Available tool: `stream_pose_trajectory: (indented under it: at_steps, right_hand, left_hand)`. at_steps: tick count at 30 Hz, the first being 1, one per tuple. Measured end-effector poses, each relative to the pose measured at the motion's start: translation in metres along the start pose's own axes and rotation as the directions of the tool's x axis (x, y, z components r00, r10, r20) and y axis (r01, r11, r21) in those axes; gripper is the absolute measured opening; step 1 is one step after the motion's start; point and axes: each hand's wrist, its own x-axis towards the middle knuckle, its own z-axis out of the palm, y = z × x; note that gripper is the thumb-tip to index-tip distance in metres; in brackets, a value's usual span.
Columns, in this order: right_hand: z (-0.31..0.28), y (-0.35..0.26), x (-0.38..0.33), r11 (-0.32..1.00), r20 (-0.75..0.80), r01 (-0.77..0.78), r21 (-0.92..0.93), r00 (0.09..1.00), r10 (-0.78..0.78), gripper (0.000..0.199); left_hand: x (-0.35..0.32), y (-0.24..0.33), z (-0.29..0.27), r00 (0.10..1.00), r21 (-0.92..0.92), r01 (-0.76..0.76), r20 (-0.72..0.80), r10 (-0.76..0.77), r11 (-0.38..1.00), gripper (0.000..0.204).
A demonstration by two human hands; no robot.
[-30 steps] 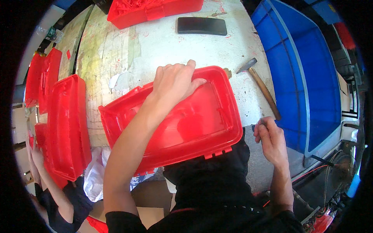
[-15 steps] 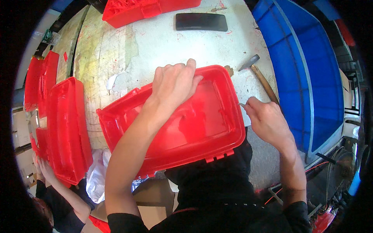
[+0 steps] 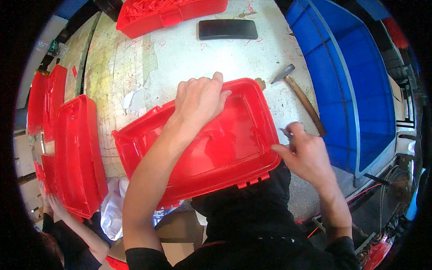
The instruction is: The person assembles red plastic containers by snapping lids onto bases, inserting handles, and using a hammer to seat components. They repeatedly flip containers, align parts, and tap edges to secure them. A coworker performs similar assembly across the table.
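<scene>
A shallow red plastic box (image 3: pixel 216 148) with hinge-like tabs on its near edge lies tilted across the table edge in front of me, its hollow side up. My left hand (image 3: pixel 198 99) is closed over its far rim, fingers curled and thumb on the inner side. At the box's right end is my right hand (image 3: pixel 306 153), its thumb touching the rim corner. Between its fingers it pinches a small grey blade (image 3: pixel 285 133), whose handle end is hidden in the palm.
A hammer (image 3: pixel 303 101) and a black oblong block (image 3: pixel 228 29) lie on the worn table (image 3: pixel 180 58). A red bin (image 3: pixel 173 13) of red scraps stands at the back. Right is a large blue crate (image 3: pixel 346 90). At left, a co-worker's hand (image 3: pixel 56 204) touches more red boxes (image 3: pixel 78 153).
My right hand has turned, its thumb now resting against the box's right rim while the blade has come away from the edge. The left hand keeps its hold. The view has shifted slightly.
</scene>
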Motion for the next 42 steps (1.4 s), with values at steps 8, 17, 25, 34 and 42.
stream_pose_trajectory:
  at_steps: [8, 17, 25, 34, 42]
  right_hand:
    - [0.053, 0.039, 0.006, 0.993, -0.44, 0.055, 0.101, 0.898, -0.005, 0.027]
    - [0.069, 0.078, -0.055, 0.489, 0.161, -0.319, 0.812, 0.927, 0.338, 0.012]
    - [0.066, 0.066, -0.063, 0.544, 0.237, -0.324, 0.774, 0.945, 0.225, 0.018]
    - [0.067, 0.034, 0.026, 0.363, 0.142, -0.163, 0.917, 0.986, 0.083, 0.032]
    - [0.075, 0.021, 0.055, 0.461, 0.083, -0.138, 0.877, 0.987, 0.139, 0.038]
  left_hand:
    - [-0.001, -0.007, -0.009, 0.993, 0.019, 0.112, -0.026, -0.112, 0.993, 0.039]
    - [-0.037, -0.148, -0.022, 0.889, -0.163, 0.416, -0.131, -0.438, 0.894, 0.033]
    - [-0.171, -0.068, -0.108, 0.635, 0.423, 0.572, 0.314, -0.706, 0.703, 0.038]
    - [-0.015, 0.009, -0.017, 0.958, -0.008, -0.177, -0.23, 0.171, 0.984, 0.044]
    - [-0.014, 0.006, 0.01, 0.947, 0.021, -0.075, -0.313, 0.078, 0.997, 0.029]
